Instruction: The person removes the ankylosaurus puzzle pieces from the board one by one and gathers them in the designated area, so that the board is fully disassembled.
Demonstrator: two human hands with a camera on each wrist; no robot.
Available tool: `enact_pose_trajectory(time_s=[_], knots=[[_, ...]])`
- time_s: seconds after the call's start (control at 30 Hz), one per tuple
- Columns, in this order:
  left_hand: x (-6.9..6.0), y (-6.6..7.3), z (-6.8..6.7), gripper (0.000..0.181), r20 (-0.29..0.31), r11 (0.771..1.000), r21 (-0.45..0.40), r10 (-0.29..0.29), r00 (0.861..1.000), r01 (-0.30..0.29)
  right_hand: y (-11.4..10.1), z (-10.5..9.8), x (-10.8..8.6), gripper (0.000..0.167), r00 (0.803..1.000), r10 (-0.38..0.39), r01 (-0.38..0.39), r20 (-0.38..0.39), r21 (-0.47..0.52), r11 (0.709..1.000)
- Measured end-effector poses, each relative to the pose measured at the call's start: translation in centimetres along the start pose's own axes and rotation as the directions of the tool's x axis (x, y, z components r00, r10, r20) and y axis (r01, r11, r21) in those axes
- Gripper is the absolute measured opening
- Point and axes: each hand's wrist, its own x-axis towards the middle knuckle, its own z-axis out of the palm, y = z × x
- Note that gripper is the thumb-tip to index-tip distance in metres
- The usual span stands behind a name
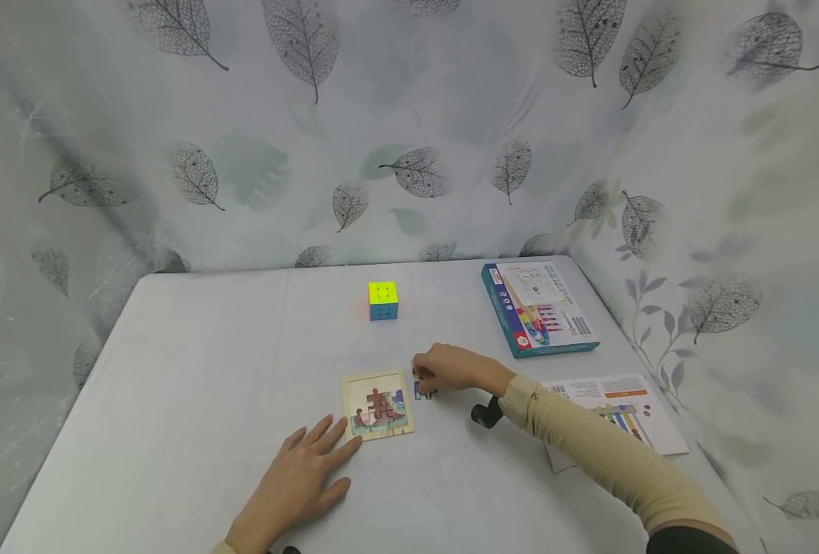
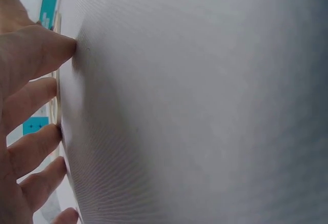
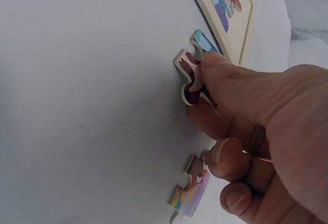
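Note:
A square wooden puzzle tray (image 1: 356, 391) lies on the white table, partly filled with interlocked pieces on its lower and right side. Flat beside its left edge, my left hand (image 1: 297, 478) has its fingers spread, with fingertips at the rim. My right hand (image 1: 456, 368), just right of the tray, pinches a brown and white puzzle piece (image 3: 190, 73) between thumb and index finger. Close to the pinched piece, a blue puzzle piece (image 3: 206, 41) shows by the tray edge. Under the curled fingers lies a purple puzzle piece (image 3: 197, 187) with a brown face on it.
Behind the tray stands a cube puzzle (image 1: 383, 302), yellow on top and blue in front. A flat box (image 1: 541, 308) lies at the back right. Beneath my right forearm is a printed booklet (image 1: 659, 431). Leaf-patterned curtain (image 1: 409, 115) surrounds the table.

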Motion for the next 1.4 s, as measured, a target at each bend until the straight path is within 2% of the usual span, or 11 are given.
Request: enact_pose_trajectory(time_s=[0.47, 0.73, 1.4], knots=[[-0.01, 0.01, -0.09, 0.052, -0.007, 1.0, 0.0, 0.009, 1.0, -0.009, -0.68, -0.6, -0.21, 0.029, 1.0, 0.021, -0.021, -0.006, -0.019, 1.0], [-0.01, 0.03, -0.24, 0.052, -0.039, 1.0, 0.006, 0.02, 0.999, -0.02, -0.5, -0.48, -0.04, 0.029, 0.999, 0.022, -0.022, -0.034, -0.022, 1.0], [-0.13, -0.02, -0.14, 0.05, -0.033, 1.0, -0.024, 0.017, 0.999, -0.018, -0.93, -0.12, -0.02, 0.026, 0.998, 0.047, -0.047, -0.049, 0.0, 0.999]])
